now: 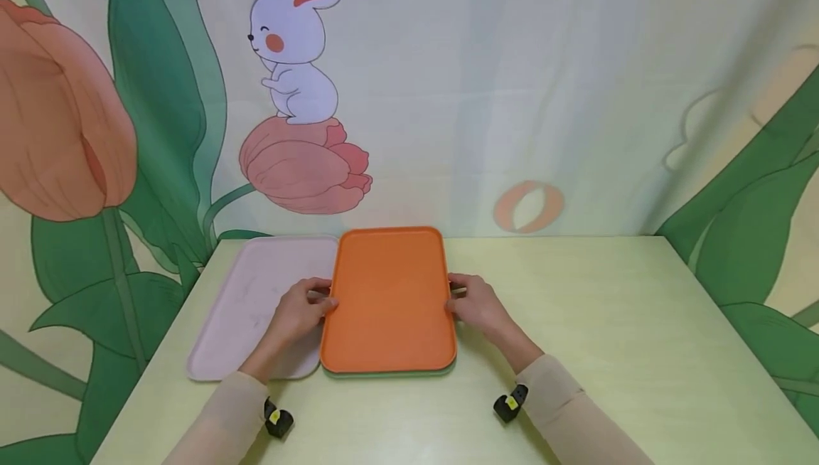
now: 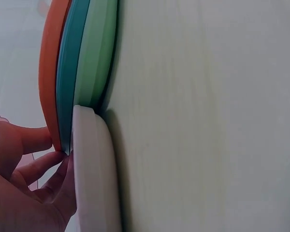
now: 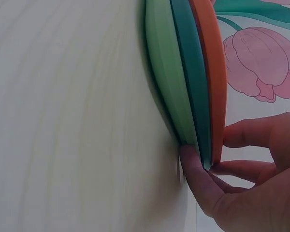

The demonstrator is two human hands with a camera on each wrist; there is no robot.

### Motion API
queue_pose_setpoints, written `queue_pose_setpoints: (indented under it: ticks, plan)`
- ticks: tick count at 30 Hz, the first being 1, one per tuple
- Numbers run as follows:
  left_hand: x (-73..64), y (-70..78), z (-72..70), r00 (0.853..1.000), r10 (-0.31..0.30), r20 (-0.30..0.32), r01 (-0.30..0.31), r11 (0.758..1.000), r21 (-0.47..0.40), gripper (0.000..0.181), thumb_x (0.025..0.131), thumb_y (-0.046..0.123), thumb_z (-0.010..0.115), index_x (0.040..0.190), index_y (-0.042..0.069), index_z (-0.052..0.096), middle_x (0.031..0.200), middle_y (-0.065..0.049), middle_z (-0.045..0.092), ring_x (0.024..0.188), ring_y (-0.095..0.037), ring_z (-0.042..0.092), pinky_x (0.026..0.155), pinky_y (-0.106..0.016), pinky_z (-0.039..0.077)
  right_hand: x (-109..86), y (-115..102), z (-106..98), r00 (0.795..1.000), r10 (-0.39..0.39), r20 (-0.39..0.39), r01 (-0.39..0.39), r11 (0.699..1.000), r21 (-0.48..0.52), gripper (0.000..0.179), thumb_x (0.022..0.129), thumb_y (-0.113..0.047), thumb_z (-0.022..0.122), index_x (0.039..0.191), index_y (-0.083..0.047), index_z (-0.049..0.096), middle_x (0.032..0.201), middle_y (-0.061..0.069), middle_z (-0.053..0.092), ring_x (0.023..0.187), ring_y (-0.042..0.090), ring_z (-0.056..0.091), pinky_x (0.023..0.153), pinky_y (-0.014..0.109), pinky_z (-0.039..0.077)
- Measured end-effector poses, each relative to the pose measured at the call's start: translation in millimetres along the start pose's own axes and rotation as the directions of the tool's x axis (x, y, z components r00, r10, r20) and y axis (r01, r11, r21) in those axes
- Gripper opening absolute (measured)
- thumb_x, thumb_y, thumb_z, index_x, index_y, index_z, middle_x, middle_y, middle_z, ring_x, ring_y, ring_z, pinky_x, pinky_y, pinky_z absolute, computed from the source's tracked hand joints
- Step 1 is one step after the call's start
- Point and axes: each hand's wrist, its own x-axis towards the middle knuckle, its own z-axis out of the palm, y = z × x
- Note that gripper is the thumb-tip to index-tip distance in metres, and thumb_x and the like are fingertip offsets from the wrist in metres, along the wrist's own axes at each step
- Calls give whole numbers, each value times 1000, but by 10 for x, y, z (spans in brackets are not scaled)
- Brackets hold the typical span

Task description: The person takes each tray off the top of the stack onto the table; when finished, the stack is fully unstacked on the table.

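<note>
An orange tray (image 1: pixel 389 301) lies on top of a stack, over a teal tray (image 2: pixel 72 58) and a light green tray (image 3: pixel 166 63). My left hand (image 1: pixel 301 314) pinches the orange tray's left rim, thumb on top and fingers below. At the right rim my right hand (image 1: pixel 478 305) pinches the same tray, thumb on top. In the right wrist view, one finger of that hand touches the light green tray's edge. A pale pink tray (image 1: pixel 256 301) lies flat to the left, partly beneath my left hand and against the stack.
All the trays are on a pale yellow-green table (image 1: pixel 576 308). Behind it hangs a curtain (image 1: pixel 448 95) printed with a rabbit and tulips. A small black device (image 1: pixel 278 419) sits at my left wrist, and another black device (image 1: pixel 510 404) at my right.
</note>
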Motion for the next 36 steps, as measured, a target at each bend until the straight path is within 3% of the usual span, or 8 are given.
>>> queue_pose_setpoints:
  ticks: [4,8,12,19,27,36]
  plan:
    - [-30,-21,26,1000,-17,1,17,1000,8,42,100,13,74,138,-2,64,126,-20,66,110,-33,68,84,-38,61,-9,6,3,1000,5,-23,-6,999,-40,64,90,5,62,153,4,51,131,21,65,109,29,68,75,34,63]
    - [-29,-21,20,1000,-18,-9,18,1000,8,42,100,13,74,138,-1,63,126,-19,66,111,-33,67,86,-39,61,-20,-27,-5,998,-13,-67,7,995,-100,65,88,3,65,152,2,55,117,18,66,83,23,64,61,29,53]
    - [-8,-9,6,1000,-18,-8,18,1000,7,42,100,13,74,139,0,63,127,-18,65,112,-32,67,86,-39,61,-50,-79,-21,997,0,-71,-5,998,-66,65,90,1,66,154,-1,53,101,13,63,66,20,53,54,28,42]
    - [28,11,-8,1000,-25,-10,25,1000,7,41,101,13,73,138,0,64,127,-18,65,110,-32,66,85,-39,60,-61,-209,-72,1000,-10,-17,12,992,127,59,99,1,63,156,2,47,105,17,61,76,23,64,71,38,62]
    - [71,49,-36,1000,-1,-5,1,1000,6,41,101,12,72,139,-2,63,126,-20,65,111,-34,67,87,-40,60,2,-314,-209,997,44,68,-62,953,298,51,101,0,64,149,8,51,111,20,66,88,24,73,79,37,64]
    - [3,31,-24,999,-7,36,7,1000,6,45,102,17,72,143,-1,62,132,-20,64,118,-37,67,89,-42,61,19,-128,-206,988,129,90,-156,882,444,48,100,1,68,146,8,55,111,18,75,88,23,76,84,40,64]
